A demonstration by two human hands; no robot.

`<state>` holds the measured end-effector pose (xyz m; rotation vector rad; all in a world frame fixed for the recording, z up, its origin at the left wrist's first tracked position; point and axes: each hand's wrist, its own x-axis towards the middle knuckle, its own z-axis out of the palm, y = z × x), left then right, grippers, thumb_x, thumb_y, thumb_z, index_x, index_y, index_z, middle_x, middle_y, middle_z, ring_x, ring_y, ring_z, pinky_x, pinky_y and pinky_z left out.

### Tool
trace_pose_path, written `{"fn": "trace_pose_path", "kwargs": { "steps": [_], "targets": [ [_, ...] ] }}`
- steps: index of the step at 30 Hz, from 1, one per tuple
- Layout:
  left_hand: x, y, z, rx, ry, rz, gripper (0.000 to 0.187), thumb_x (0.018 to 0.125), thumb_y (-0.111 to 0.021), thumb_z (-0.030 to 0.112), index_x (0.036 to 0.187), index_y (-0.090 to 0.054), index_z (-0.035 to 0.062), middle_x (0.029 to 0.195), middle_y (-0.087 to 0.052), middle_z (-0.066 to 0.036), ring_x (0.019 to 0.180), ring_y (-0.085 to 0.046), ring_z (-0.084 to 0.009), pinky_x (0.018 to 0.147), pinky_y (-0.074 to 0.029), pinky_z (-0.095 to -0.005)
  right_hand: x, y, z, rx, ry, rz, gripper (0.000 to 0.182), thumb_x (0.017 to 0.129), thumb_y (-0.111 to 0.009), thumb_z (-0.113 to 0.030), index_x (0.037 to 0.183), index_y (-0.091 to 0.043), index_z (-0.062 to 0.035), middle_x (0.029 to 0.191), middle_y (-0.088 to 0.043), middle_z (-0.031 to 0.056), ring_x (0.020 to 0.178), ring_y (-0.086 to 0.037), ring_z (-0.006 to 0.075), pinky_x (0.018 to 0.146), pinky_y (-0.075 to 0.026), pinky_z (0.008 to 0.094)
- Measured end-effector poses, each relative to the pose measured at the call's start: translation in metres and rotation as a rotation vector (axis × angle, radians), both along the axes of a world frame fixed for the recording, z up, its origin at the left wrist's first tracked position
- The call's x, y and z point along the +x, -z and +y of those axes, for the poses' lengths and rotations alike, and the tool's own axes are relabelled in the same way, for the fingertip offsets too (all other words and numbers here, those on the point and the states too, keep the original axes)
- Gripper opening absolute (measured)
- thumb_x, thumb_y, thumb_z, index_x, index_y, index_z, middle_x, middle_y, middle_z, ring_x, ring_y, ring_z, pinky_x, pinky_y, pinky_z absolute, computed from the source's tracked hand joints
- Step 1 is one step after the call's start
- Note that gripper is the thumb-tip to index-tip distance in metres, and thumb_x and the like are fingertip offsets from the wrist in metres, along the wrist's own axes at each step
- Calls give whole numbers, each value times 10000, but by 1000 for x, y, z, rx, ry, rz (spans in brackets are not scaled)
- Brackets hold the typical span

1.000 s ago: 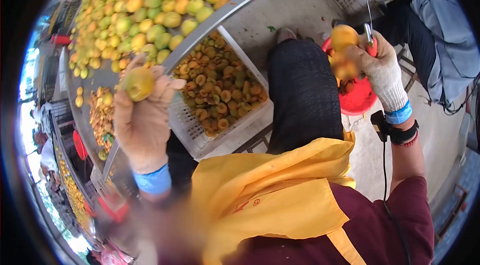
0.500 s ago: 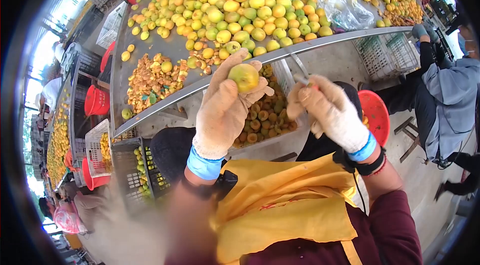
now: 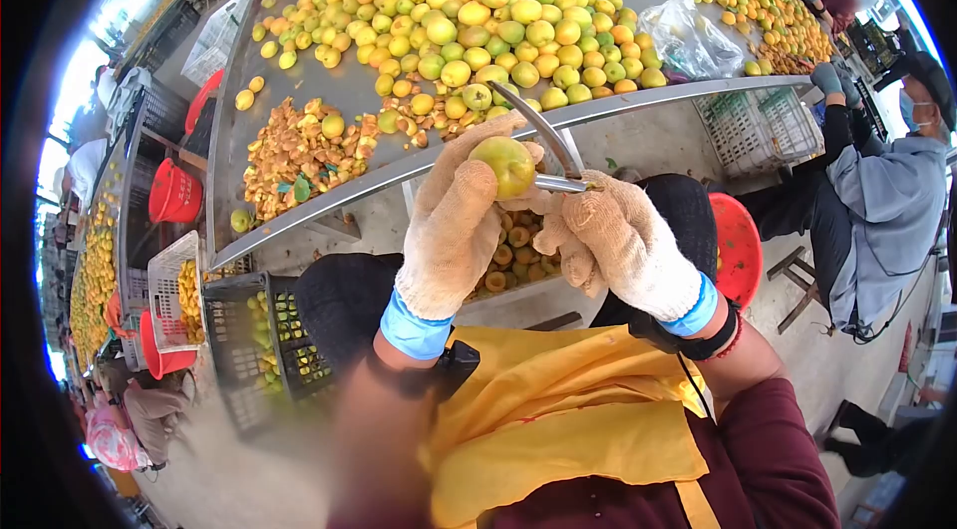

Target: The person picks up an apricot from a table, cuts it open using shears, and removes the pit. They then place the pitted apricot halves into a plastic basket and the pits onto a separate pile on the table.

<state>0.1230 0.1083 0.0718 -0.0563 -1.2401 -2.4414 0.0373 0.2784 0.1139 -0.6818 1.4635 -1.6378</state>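
A round yellow-green citrus fruit (image 3: pixel 503 167) sits in my left hand (image 3: pixel 449 230), gripped between the gloved thumb and fingers. My right hand (image 3: pixel 623 235), also gloved, is closed around a metal hand tool (image 3: pixel 563 184). The tool's straight bright shaft points left, its tip right at the fruit's side. A long curved metal strip (image 3: pixel 543 130) rises from near the same fist and arcs over the fruit; where it joins is hidden. Below the hands, partly covered by them, lie many hollowed fruits (image 3: pixel 516 248) in a container.
A metal table (image 3: pixel 239 145) carries a large heap of fruit (image 3: pixel 478 20), a pile of orange scraps (image 3: pixel 299 155) and a clear plastic bag (image 3: pixel 693 35). A red basin (image 3: pixel 736 250) stands by my right knee, black crates (image 3: pixel 234 330) at left. A person in grey (image 3: pixel 887 210) sits at right.
My right hand has moved left, bringing the tool's shaft up to the fruit. The left hand has shifted slightly, still gripping the fruit. My view has turned a little.
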Motion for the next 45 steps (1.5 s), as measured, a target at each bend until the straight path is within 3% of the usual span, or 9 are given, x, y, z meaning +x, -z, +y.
{"fn": "trace_pose_path", "kwargs": {
  "steps": [25,26,28,29,34,36,39,40,45],
  "targets": [
    [17,16,0,337,-219,-127,667,1080,-439,576,1339,-567,-24,1124,-680,-115,977,-648,-218,910,-538,-374,27,25,-41,196,-53,159,375,1058,-582,-366,1030,-701,-12,760,-646,65,611,-614,122,566,-491,298],
    [18,18,-3,260,-244,-121,641,1092,-414,567,1319,-578,-10,1104,-684,-104,958,-639,-215,869,-540,-342,27,25,-43,184,-88,10,376,1064,-565,-373,1070,-696,-21,770,-657,72,615,-621,125,574,-498,295],
    [24,8,-14,-1071,-661,-155,453,1128,-427,356,1335,-573,-18,1066,-675,-121,868,-626,-226,797,-547,-351,20,37,-40,79,-144,-41,401,1071,-535,-402,1146,-686,-38,769,-671,72,614,-635,138,583,-509,297],
    [24,22,-18,-172,-284,-102,523,1085,-527,361,1486,-467,31,1143,-679,-99,969,-649,-203,896,-526,-363,19,36,-38,73,-136,101,415,1069,-525,-420,1159,-688,-49,758,-671,71,618,-646,150,588,-516,308],
    [16,-10,19,-424,-530,-218,678,1073,-510,513,1464,-471,-40,1065,-665,-90,957,-642,-197,915,-510,-354,27,30,-41,158,-62,465,459,1053,-504,-503,1109,-711,-97,731,-669,113,685,-703,236,643,-548,371],
    [13,3,6,165,-200,-153,700,1066,-518,532,1468,-465,-38,1100,-651,-96,992,-636,-198,945,-506,-360,26,50,-51,162,35,627,482,1053,-500,-525,1106,-710,-95,747,-672,135,693,-702,280,663,-547,388],
    [11,21,-16,285,108,37,665,1083,-488,516,1457,-482,-34,1165,-634,-96,1074,-617,-193,992,-496,-370,23,31,-44,197,-24,498,467,1067,-493,-502,1136,-709,-94,735,-659,100,650,-680,237,633,-538,364],
    [9,-14,7,92,-453,-385,648,1097,-451,516,1441,-503,-31,1212,-617,-85,1124,-584,-177,1016,-476,-366,23,27,-43,198,-38,434,461,1066,-505,-493,1142,-706,-86,728,-653,80,632,-662,209,623,-534,346],
    [20,-13,-10,-550,-526,-181,652,1097,-442,529,1444,-509,-18,1106,-620,-58,993,-581,-171,922,-498,-341,31,17,-46,246,-45,455,460,1051,-557,-477,1121,-708,-48,728,-673,86,644,-683,200,639,-548,341]
  ]
}}
